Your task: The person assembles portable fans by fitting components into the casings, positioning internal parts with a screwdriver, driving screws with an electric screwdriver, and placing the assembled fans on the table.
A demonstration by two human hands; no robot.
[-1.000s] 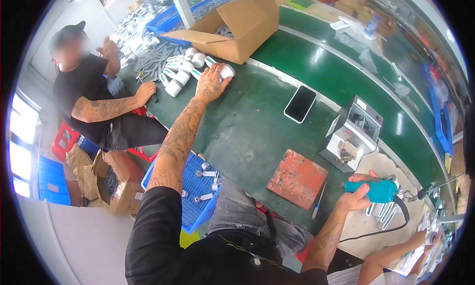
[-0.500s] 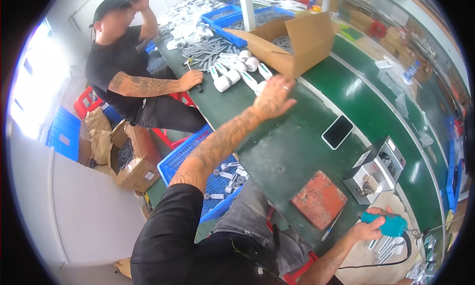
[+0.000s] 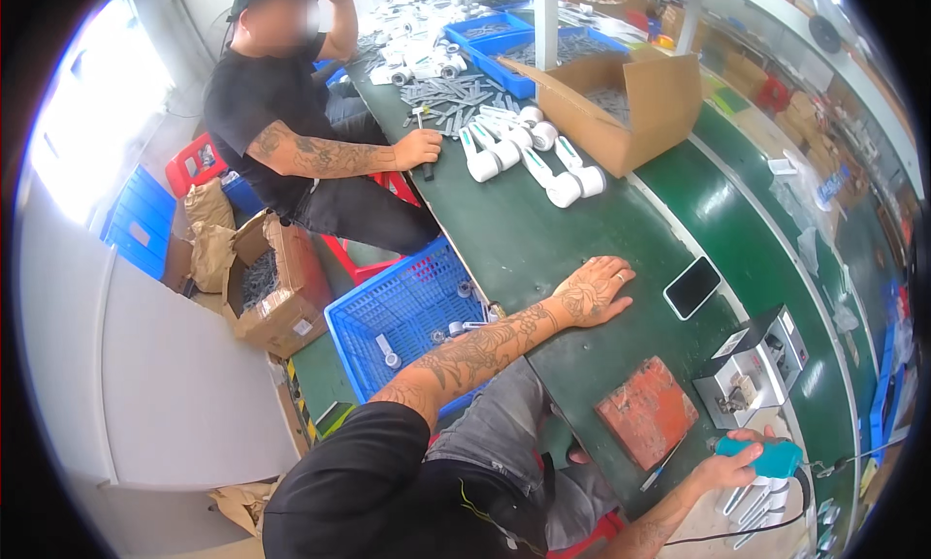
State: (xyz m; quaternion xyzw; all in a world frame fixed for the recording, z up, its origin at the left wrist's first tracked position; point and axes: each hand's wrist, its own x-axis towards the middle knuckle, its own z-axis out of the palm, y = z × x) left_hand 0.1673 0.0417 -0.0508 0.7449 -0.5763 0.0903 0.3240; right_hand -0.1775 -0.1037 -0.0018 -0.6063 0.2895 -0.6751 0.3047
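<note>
My left hand [image 3: 594, 292] lies flat on the green table [image 3: 514, 239], fingers stretched out, with a ring on one finger and nothing held. Beyond it sits a group of white handled pieces with round heads [image 3: 576, 185]. My right hand [image 3: 729, 467] is wrapped round a teal electric screwdriver [image 3: 766, 456] with a black cord, at the lower right. Its working tip is hard to make out. Near that hand are a worn red block [image 3: 648, 412], a thin pen-like tool [image 3: 658, 470] and a metal box device [image 3: 742, 384]. More white pieces [image 3: 747, 509] lie below the screwdriver.
A phone [image 3: 691, 287] lies by the table's far edge. Behind are an open cardboard box [image 3: 621, 113], grey strips [image 3: 465, 98] and blue trays [image 3: 514, 74]. A blue crate [image 3: 373, 312] stands left of my legs. A co-worker [image 3: 291, 132] sits across, one hand by a small hammer [image 3: 426, 137].
My left hand has drawn back from the white pieces toward me and now rests on the table. The view has shifted somewhat. My right hand still holds the screwdriver.
</note>
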